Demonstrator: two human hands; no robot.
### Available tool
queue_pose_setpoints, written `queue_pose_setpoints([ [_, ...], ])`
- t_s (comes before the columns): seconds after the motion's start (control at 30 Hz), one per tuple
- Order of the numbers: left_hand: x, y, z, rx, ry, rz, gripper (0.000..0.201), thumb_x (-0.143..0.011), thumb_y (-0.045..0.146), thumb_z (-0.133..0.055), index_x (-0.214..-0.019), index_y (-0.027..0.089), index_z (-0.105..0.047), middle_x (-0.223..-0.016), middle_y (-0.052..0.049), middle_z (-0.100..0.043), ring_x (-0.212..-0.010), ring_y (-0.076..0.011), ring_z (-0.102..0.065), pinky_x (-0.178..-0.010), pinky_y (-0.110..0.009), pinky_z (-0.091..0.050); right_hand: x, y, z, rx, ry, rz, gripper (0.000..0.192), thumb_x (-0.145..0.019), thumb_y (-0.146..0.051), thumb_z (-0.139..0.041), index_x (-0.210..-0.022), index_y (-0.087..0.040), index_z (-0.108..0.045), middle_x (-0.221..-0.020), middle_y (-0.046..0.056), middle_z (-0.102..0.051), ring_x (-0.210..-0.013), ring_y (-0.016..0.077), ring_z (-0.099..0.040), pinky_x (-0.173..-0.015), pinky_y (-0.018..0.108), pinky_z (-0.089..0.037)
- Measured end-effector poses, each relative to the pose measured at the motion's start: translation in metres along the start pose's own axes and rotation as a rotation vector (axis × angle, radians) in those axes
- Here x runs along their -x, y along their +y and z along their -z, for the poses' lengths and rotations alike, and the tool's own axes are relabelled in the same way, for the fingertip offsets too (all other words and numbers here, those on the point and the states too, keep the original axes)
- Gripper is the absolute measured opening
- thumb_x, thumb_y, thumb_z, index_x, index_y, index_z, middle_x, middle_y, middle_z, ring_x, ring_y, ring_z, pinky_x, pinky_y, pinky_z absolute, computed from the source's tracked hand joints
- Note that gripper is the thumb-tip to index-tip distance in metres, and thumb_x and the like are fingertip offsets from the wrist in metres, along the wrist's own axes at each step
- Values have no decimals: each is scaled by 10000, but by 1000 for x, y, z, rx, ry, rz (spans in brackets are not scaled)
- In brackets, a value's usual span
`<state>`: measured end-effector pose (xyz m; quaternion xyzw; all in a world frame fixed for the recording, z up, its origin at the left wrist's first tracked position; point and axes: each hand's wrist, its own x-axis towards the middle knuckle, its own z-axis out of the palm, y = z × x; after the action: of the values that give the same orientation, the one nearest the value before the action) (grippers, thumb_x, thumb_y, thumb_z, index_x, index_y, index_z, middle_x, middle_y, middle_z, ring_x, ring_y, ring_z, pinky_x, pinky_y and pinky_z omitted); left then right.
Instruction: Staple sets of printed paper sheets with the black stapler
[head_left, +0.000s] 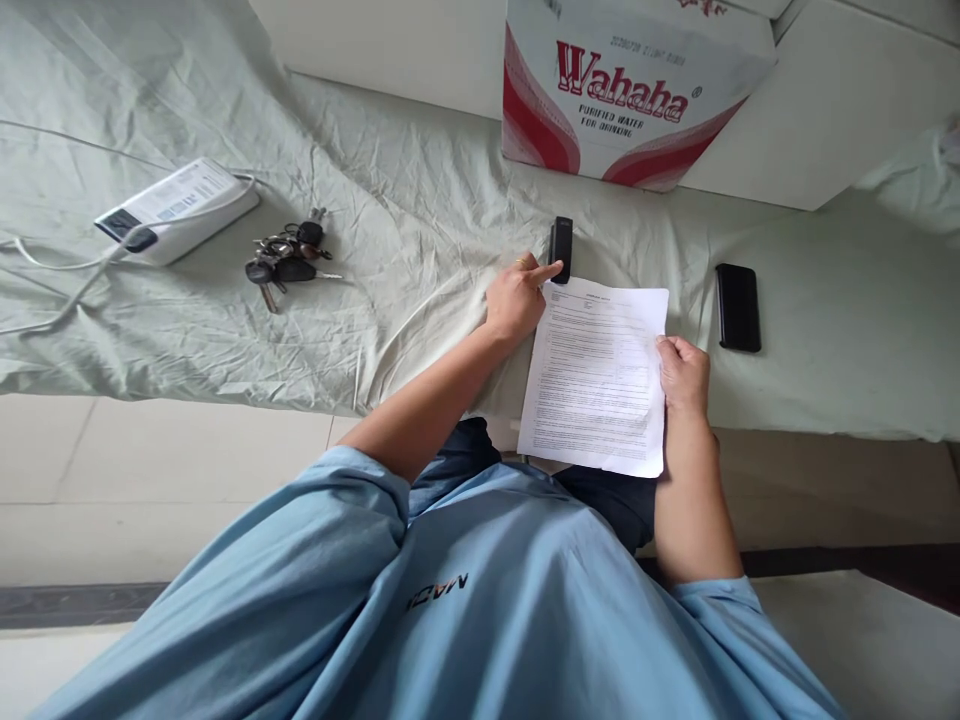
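Home bedrm: rumpled bed sheet (420, 200), keys (285, 258), water carton (630, 90).

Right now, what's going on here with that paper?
A person in a blue shirt sits at a bed covered with a pale green sheet. The right hand holds a printed sheet of paper by its right edge. The left hand rests at the paper's top left corner, forefinger touching a small black stapler. A black phone lies to the right; keys and a white power bank lie to the left.
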<state>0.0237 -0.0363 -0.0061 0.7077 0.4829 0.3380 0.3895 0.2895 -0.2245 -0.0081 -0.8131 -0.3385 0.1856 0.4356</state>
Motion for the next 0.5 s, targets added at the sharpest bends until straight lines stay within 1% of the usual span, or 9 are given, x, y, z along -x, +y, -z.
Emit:
queue_pose_setpoints([
  [0.1,-4,0,2,-23,-53,-13,450,-956,62,-616,-1164,268,-957,-1109,-91,-755,-1019,-279,-696,-901,-372,-492,1,-3,-3,-24,26,-15,546,-781,-785,-721,-787,-240,-693,-644,-39,-524,-680,172,-467,-668,339,-396],
  [0.2,-8,-4,5,56,-45,-21,422,-962,66,-653,-1169,263,-964,-1057,-90,-764,-976,-280,-703,-922,-385,-495,6,-4,-7,-107,-24,7,590,-758,-822,-777,-836,-244,-695,-692,-28,-594,-706,181,-526,-696,341,-454],
  [0.3,-12,-11,7,137,-40,-58,439,-979,84,-654,-1234,275,-956,-968,-60,-766,-960,-263,-714,-959,-374,-524,17,-1,-6,-195,-81,45,623,-748,-843,-841,-848,-250,-681,-722,-24,-622,-731,184,-567,-723,339,-492],
  [0.4,-17,-17,10,166,-49,-90,501,-969,72,-655,-1354,270,-907,-971,-39,-798,-958,-227,-713,-1001,-355,-552,33,5,0,-231,-35,97,647,-768,-858,-883,-811,-247,-674,-698,-41,-580,-698,159,-520,-688,312,-453],
  [0.47,-16,-20,15,210,-31,-66,531,-973,95,-696,-1457,261,-838,-1011,-37,-824,-890,-192,-696,-961,-338,-565,42,9,5,-242,12,149,654,-795,-868,-888,-814,-244,-691,-694,-44,-579,-686,153,-507,-675,305,-440],
  [0.5,-13,-20,17,243,-19,-44,507,-992,131,-716,-1476,252,-810,-1025,-41,-834,-836,-174,-677,-914,-329,-566,46,10,7,-244,33,176,652,-812,-869,-886,-821,-244,-700,-693,-44,-582,-684,153,-508,-673,304,-440],
])
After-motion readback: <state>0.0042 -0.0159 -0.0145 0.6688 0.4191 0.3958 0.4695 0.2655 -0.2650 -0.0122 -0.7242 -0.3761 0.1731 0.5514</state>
